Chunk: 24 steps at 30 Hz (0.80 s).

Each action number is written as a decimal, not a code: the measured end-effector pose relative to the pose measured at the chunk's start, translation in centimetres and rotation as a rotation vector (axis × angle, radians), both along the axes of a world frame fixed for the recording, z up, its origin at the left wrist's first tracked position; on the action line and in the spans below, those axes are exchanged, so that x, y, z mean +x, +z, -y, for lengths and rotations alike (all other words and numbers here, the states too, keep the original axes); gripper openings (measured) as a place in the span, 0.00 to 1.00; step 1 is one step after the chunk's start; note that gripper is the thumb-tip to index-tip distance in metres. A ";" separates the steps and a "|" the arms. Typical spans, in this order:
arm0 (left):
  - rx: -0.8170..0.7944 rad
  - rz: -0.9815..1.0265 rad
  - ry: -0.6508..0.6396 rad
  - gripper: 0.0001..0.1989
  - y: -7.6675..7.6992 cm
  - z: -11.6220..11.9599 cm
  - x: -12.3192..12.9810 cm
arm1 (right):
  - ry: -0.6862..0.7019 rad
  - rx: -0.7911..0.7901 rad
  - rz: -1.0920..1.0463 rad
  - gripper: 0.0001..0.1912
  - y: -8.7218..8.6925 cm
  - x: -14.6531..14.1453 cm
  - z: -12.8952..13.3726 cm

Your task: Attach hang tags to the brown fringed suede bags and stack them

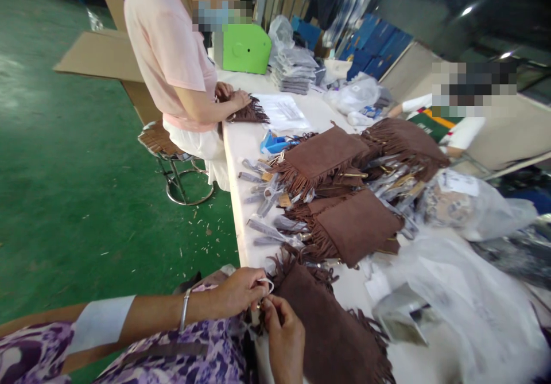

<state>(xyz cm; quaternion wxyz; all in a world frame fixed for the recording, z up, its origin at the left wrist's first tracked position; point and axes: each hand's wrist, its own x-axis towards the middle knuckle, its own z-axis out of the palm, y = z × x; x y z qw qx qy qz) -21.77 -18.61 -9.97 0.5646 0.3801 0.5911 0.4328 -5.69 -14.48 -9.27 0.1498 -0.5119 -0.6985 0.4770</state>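
Brown fringed bag [331, 326] lies flat on the near end of the white table [240, 212], directly beside the person's two hands, with its fringe spreading on the sides. I suppose it is placed near the edge so that the table carries its weight and the fingers are free for small work.

Left hand [239, 292] is closed narrowly, with its fingertips at a thin white loop [267, 284], which stands out from the grip. Right hand [284, 338] meets it from below, thumb and finger pinched together at a small gold-coloured piece [259, 305]. Both pieces are tiny, which is probably the reason for fingertips and not the whole palm. How the loop and this piece are joined, I cannot tell, because the fingers cover them.

Farther along the table, other brown bags [361, 223] lie in overlapping heaps, and plastic-wrapped strips [273, 229] point toward the table's edge, perhaps to be easy to reach. Beyond them, a co-worker [176, 57] has both hands on another fringed bag [245, 114].
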 end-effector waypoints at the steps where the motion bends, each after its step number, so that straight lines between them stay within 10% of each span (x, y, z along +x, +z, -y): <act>1: -0.001 -0.001 -0.005 0.11 0.0 0.0 0.0 | -0.002 -0.004 0.000 0.17 0.0 -0.1 0.0; 24: -0.111 0.036 0.014 0.14 -1.4 0.0 0.5 | -0.098 -0.055 -0.151 0.18 -0.8 0.3 0.0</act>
